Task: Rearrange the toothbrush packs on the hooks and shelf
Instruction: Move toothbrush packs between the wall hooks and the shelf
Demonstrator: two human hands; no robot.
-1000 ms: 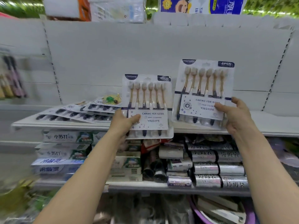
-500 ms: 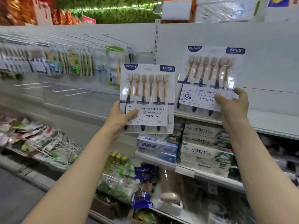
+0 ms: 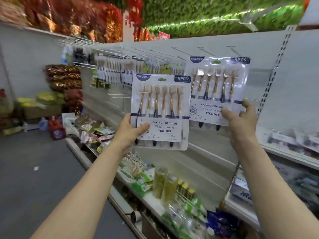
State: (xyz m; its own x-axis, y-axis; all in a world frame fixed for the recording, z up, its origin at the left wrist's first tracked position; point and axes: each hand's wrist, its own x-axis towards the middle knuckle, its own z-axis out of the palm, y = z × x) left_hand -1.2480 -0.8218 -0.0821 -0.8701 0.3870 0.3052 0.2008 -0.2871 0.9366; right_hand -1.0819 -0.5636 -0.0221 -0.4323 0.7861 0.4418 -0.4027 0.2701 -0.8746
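left hand (image 3: 132,131): thumb pinches lower toothbrush pack (image 3: 159,111)
right hand (image 3: 241,121): thumb and fingers grip higher pack (image 3: 218,88)
hooks (image 3: 203,51): above packs

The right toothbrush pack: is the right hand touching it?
Touching. The head view shows the right hand pinching the right toothbrush pack, thumb on its front label.

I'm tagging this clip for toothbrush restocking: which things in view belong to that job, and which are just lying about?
Part of the job: left hand, gripping the left pack; right hand, pinching the right pack; bare hooks above; hung packs further left.
Just lying about: green bottles, loose packets below, red tinsel up top.
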